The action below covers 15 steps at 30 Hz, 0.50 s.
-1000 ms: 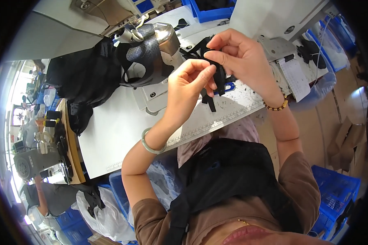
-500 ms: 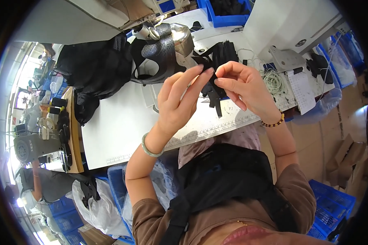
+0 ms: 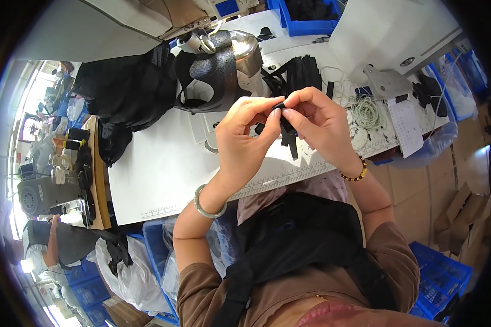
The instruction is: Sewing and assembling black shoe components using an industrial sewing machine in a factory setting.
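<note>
Over the white table (image 3: 158, 180), my left hand (image 3: 243, 129) and my right hand (image 3: 321, 121) meet with pinched fingers. Between their fingertips is a small piece of black strip (image 3: 279, 106), mostly covered by the fingers. Behind my hands lies a bundle of black strips (image 3: 303, 71). Dark strip ends (image 3: 292, 147) show below my fingers; whether they belong to the held piece I cannot tell. To the left, dark fabric pieces (image 3: 213, 71) with cut-out openings rest by the sewing machine's shiny metal part (image 3: 246, 52).
A heap of black fabric (image 3: 125, 87) covers the table's far left. On the right are a coil of pale cord (image 3: 367, 113) and a hanging paper sheet (image 3: 406, 125). A printed ruler (image 3: 267, 182) runs along the near edge. A blue bin (image 3: 311, 27) stands behind.
My left fingers, stretched out and apart before, have closed into a pinch against the right fingertips. The small black piece now sits between both hands.
</note>
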Available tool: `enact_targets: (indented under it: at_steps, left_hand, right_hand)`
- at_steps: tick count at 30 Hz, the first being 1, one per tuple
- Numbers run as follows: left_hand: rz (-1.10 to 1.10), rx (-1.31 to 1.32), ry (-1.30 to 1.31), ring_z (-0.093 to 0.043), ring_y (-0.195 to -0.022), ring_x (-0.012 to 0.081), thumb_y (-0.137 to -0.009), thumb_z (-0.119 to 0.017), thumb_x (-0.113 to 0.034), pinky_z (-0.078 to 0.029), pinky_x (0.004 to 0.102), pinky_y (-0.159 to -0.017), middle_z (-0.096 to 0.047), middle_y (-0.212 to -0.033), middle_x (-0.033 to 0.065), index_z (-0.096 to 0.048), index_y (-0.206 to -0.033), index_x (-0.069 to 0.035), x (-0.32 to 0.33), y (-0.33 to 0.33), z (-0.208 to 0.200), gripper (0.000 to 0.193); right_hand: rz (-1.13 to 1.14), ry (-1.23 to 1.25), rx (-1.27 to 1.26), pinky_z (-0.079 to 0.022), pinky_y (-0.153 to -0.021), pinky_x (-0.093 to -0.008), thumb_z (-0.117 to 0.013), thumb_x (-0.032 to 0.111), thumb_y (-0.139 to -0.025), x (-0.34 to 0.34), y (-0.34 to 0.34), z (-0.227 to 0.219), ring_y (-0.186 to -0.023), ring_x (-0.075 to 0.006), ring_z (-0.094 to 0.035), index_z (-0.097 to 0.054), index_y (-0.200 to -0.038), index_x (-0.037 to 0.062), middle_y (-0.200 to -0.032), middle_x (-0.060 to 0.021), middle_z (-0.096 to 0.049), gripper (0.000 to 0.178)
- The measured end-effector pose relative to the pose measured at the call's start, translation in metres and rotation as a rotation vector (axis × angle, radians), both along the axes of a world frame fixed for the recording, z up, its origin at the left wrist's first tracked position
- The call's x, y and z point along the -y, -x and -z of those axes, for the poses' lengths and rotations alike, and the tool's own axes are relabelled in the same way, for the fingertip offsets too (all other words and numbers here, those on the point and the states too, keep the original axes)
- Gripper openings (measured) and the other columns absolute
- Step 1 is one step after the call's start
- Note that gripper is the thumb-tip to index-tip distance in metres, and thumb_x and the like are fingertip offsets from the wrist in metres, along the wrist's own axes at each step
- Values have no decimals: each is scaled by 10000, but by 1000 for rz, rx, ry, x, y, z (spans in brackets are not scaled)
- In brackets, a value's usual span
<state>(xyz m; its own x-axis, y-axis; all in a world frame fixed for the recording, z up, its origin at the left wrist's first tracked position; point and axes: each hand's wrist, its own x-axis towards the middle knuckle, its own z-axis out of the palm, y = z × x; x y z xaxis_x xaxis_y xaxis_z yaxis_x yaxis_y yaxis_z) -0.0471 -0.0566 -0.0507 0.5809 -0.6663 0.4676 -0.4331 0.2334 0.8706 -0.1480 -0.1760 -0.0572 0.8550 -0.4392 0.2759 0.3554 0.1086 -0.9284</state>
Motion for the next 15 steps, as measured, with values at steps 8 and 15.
enact_targets:
  at_steps: [8,15]
  left_hand:
    - [-61,-23,8,-592,-726,86,-801,-623,47,-500,201,-631,-604,-896,71,-656,-979,10,1,-1,9,185]
    - [-9,-340,84,-597,-689,91,-833,-597,25,-509,210,-624,-625,-890,72,-647,-983,38,-5,-4,10,158]
  right_hand:
    - [33,-34,-16,-449,-554,-167,-598,41,-863,-5,-9,4,-690,-38,-577,-514,-917,-1,-813,-18,-594,107]
    - [149,164,9,-433,-521,-170,-592,79,-876,-13,-18,17,-661,-29,-536,-449,-941,20,-794,-14,-542,168]
